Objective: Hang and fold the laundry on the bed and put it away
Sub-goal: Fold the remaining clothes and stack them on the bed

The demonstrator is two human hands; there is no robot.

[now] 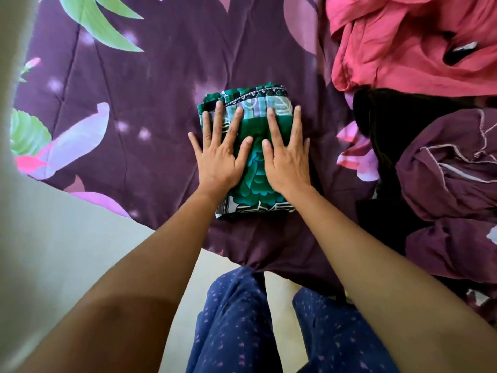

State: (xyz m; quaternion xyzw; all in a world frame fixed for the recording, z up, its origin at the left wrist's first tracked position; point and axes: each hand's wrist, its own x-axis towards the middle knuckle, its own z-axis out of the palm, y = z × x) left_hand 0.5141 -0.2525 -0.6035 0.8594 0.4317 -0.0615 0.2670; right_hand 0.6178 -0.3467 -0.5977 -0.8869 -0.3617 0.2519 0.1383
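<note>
On bed (150, 84): left hand (219, 157), right hand (286, 160) flat, fingers spread, pressing folded green cloth (252, 162).

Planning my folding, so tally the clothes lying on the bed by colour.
Green patterned folded cloth: 1
Coral-pink crumpled garment: 1
Black crumpled garment: 1
Dark purple garment with white stitching: 1
Total: 4 that can be told apart

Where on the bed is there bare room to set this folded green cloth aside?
Bare bedspread lies left of the folded green cloth, out to the bed's edge, and beyond it, left of the pink garment. The right side is crowded: black garment and maroon garment piled below the pink one.
</note>
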